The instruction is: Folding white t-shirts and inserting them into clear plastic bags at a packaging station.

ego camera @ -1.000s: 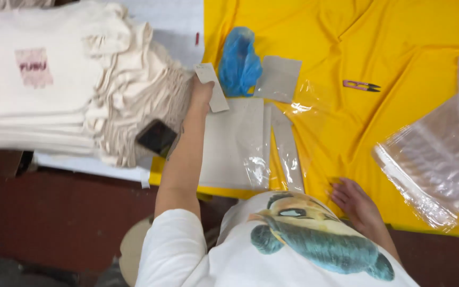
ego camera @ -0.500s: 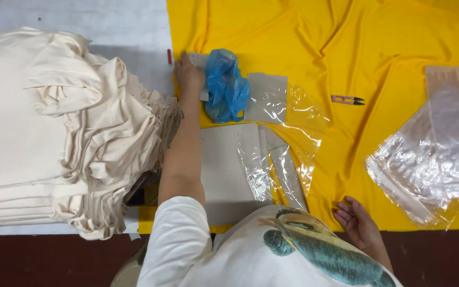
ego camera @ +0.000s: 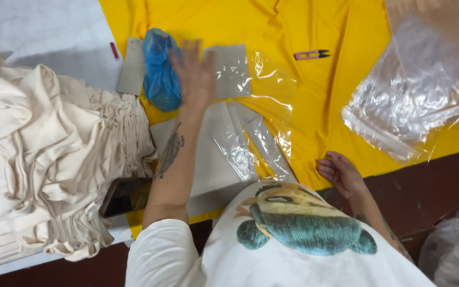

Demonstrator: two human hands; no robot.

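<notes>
The left hand (ego camera: 195,74) is motion-blurred, its grip unreadable. The stack of cream garments (ego camera: 43,154) runs past the left edge. A phone (ego camera: 126,195) lies half hidden beneath it.

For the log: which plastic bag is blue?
The crumpled bag just beside the left hand, on the yellow cloth. The bags at right are clear and flat.

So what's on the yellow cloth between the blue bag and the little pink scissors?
In the head view, the left hand hovers, blurred, beside the blue bag, then a grey card under clear plastic, then bare yellow cloth up to the pink scissors.
</notes>
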